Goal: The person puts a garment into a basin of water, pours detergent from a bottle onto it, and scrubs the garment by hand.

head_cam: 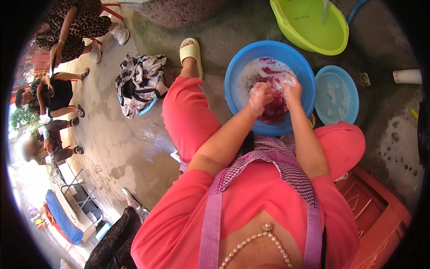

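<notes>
A blue plastic basin [304, 67] stands before me, between my knees, with sudsy water [247, 72] in it. Dark red wet cloth [275, 109] lies bunched in the suds. My left hand [261, 95], coated in foam, is closed on a fold of this cloth. Close beside it, my right hand [292, 88] grips another part of the cloth, with foam over the fingers. Some fingertips are hidden by suds and fabric. Against the basin's right side sits a smaller light-blue basin [354, 97] of water with patches of foam.
A lime-green basin [278, 16] of water stands beyond, near a blue hose [356, 10]. Black-and-white patterned laundry [141, 80] is heaped in a blue basin [147, 109] to the left. A white pipe [407, 76] juts in at right. Several people sit along the left.
</notes>
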Demonstrator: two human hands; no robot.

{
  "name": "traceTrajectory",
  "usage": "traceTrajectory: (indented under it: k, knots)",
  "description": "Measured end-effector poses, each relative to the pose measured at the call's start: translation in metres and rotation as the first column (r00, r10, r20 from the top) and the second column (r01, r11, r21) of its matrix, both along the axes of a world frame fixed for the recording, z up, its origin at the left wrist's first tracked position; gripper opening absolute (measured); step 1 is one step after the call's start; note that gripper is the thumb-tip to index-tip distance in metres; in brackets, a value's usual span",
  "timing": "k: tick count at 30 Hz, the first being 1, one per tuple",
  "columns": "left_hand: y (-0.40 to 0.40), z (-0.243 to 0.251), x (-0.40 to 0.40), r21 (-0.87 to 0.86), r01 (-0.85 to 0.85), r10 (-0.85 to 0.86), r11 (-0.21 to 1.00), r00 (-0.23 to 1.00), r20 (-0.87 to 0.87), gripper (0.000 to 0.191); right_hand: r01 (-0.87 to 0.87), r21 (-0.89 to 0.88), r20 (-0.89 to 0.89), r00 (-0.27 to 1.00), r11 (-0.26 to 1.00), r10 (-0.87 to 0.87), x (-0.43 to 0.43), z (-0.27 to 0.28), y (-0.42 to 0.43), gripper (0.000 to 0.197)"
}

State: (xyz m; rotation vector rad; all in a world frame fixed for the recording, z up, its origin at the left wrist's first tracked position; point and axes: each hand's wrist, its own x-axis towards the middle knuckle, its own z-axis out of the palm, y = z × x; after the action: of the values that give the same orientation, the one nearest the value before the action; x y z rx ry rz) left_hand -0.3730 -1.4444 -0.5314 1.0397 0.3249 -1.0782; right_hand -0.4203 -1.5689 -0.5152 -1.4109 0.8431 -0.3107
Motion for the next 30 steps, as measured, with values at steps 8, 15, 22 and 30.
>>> traceTrajectory:
  k: [8, 15, 22, 30]
  knots:
    - [0.013, -0.046, 0.024, -0.338, 0.394, 0.103, 0.855, 0.509, 0.854, 0.04, -0.436, -0.806, -0.127, 0.787, 0.4, 0.603, -0.014, 0.084, 0.068, 0.015]
    - [-0.014, -0.021, 0.0, -0.611, -0.061, 0.149, 0.789, 0.984, 0.094, 0.029, -0.324, -0.713, -0.257, 0.946, 0.622, 0.198, -0.003, 0.006, 0.001, 0.022]
    - [0.0, -0.013, -0.002, -0.146, -0.064, 0.145, 0.987, 0.738, 0.659, 0.032, -0.32, -0.303, -0.324, 0.921, 0.898, 0.218, -0.009, -0.033, -0.015, 0.042]
    - [-0.002, 0.017, 0.016, -0.219, -0.294, 0.317, 0.93, 0.945, 0.079, 0.035, -0.457, 0.223, -0.086, 0.871, 0.861, 0.485, -0.006, 0.024, 0.019, 0.077]
